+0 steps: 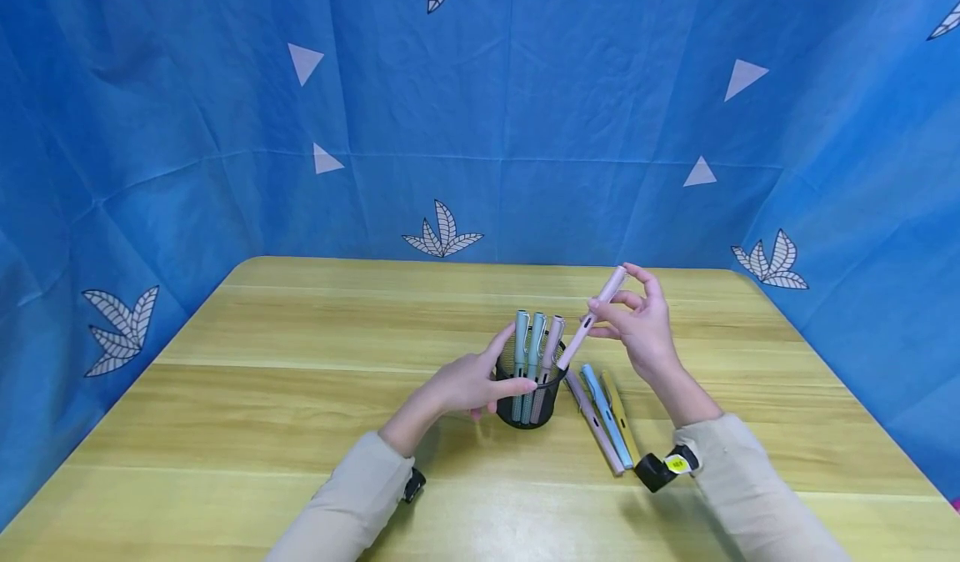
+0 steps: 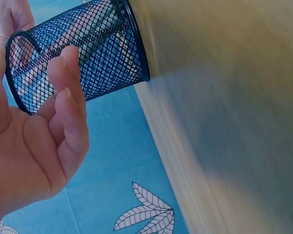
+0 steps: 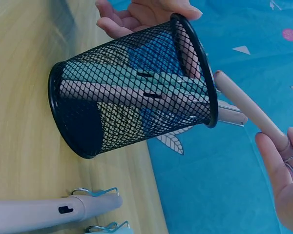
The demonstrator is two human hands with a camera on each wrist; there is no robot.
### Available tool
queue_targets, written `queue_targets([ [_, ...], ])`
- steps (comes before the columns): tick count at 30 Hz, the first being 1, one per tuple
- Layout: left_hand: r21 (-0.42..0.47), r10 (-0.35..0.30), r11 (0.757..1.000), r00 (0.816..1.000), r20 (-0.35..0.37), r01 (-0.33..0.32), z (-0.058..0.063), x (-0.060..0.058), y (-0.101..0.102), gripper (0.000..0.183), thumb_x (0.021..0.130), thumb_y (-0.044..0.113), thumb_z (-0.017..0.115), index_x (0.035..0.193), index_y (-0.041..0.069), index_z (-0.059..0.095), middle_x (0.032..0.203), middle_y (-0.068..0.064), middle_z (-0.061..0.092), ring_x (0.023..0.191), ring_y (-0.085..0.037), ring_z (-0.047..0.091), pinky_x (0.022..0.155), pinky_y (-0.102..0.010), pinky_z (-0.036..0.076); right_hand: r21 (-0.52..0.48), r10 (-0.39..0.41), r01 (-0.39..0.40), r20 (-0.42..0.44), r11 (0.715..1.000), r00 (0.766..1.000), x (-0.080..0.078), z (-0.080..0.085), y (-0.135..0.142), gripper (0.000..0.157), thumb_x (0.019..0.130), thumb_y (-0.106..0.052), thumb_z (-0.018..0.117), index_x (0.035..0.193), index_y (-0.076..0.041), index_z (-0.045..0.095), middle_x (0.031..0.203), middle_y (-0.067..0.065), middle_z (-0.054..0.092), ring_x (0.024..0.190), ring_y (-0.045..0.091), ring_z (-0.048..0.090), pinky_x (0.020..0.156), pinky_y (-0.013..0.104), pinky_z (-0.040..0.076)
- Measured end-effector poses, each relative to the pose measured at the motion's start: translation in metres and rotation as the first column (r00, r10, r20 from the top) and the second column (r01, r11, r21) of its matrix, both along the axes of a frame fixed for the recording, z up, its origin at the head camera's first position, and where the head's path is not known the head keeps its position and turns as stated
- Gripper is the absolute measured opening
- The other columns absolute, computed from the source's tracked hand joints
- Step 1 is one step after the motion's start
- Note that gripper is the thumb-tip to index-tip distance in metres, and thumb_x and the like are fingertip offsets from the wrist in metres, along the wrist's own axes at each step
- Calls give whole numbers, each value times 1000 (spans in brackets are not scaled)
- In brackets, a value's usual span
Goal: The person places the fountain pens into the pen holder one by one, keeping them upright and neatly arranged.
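Just right of the middle of the tabletop (image 1: 285,395), well short of its far edge, a black mesh cup (image 1: 551,398) stands upright with two green pens (image 1: 521,341) and a mauve pen (image 1: 551,347) leaning inside. Fingers of the left hand (image 1: 467,384) curve round its left side, the thumb lying along the near rim. Above and right of the cup, the right hand (image 1: 645,326) pinches a pale pink pen (image 1: 577,344) — thumb and fingers drawn together around its upper part, the upper end leaning toward the right edge. Its lower end, well below the fingers, reaches the right side of the cup's rim — whether it touches is hard to tell. Between the cup and the tabletop's right edge lie a purple pen (image 1: 596,425), a blue pen (image 1: 606,414) and a yellow pen (image 1: 619,414), side by side and slanting toward the person
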State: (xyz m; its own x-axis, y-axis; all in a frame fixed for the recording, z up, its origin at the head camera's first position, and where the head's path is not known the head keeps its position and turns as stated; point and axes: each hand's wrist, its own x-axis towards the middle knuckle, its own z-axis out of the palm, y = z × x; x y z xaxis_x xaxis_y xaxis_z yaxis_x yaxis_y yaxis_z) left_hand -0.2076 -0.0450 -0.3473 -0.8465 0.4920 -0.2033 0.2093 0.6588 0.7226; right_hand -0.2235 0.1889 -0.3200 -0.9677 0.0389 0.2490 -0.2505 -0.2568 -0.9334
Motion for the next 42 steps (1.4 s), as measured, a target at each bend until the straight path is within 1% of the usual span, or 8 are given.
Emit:
queue_targets([
  [2,-3,-1,1000,1000,-1,1,0,0,0,88,78,60,55,141,41,-4,60,-10,59,43,-25,54,42,-31,42,20,2,-2,-25,1000,1000,1,0,-2,61,79,13,58,126,-13,30,79,7,56,64,21,65,57,37,52],
  [7,4,-5,1000,1000,-2,5,-1,-1,0,90,78,60,55,142,37,-3,60,-9,59,44,-27,54,43,-33,44,64,-1,5,-70,998,998,1,-1,-6,59,79,15,57,125,-14,33,80,6,56,65,18,65,57,37,52],
  [17,23,-2,1000,1000,-1,3,-3,-1,-1,90,77,60,56,142,37,-2,60,-10,58,43,-25,53,44,-34,46,136,-27,46,-139,990,990,2,-6,-12,58,79,12,59,127,-11,36,80,6,57,65,16,64,55,36,52],
  [22,27,-4,1000,1000,-5,4,-5,-1,-1,91,77,60,56,143,37,-2,61,-11,59,43,-25,53,43,-33,45,184,-46,78,-176,980,983,1,-10,-14,56,79,11,60,126,-10,39,78,5,58,64,14,63,55,40,51],
  [28,23,-4,1000,1000,-7,4,-5,-1,-1,91,76,62,55,142,39,-3,62,-12,59,44,-26,54,44,-35,46,257,-45,105,-229,961,972,2,-14,-18,48,79,9,61,121,-6,45,75,12,60,62,13,61,49,35,51],
  [33,20,0,1000,1000,-1,0,-5,-1,-1,89,76,62,55,140,43,-4,63,-13,59,43,-26,54,44,-35,46,299,-33,107,-241,948,970,3,-17,-19,42,79,9,61,117,1,47,74,17,59,60,13,60,46,34,51],
  [38,26,0,1000,1000,6,0,-5,-1,-1,90,76,61,55,141,41,-3,63,-13,59,43,-25,53,44,-35,46,313,-25,102,-241,944,970,4,-20,-21,38,79,10,61,115,6,48,74,14,57,59,14,59,47,37,50],
  [42,26,-3,1000,1000,8,2,-5,-1,-1,90,76,61,55,141,40,-3,62,-13,59,43,-27,54,44,-35,46,320,-23,99,-235,942,972,4,-21,-22,36,79,8,61,113,6,49,74,10,56,58,14,58,47,37,51],
])
